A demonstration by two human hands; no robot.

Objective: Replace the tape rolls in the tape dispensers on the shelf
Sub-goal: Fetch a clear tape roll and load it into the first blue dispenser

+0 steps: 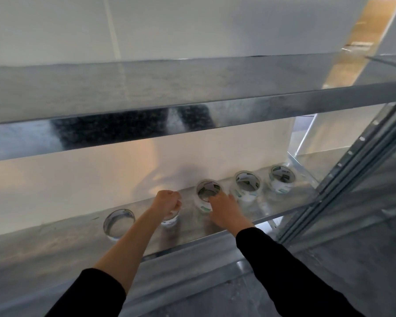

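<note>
Several clear tape rolls lie flat in a row on the metal shelf (272, 209). My left hand (167, 202) is curled round the top of one roll (169, 219), which it mostly hides. My right hand (224, 208) grips the near side of the middle roll (207, 191), which has a green and white label inside. A bare clear roll (119, 223) sits to the left. Two more labelled rolls (247, 185) (282, 177) stand to the right. No tape dispenser is visible.
A second metal shelf (146, 106) hangs close overhead. A perforated steel upright (343, 170) borders the shelf on the right. A white wall closes off the back. Grey floor lies below the shelf's front lip.
</note>
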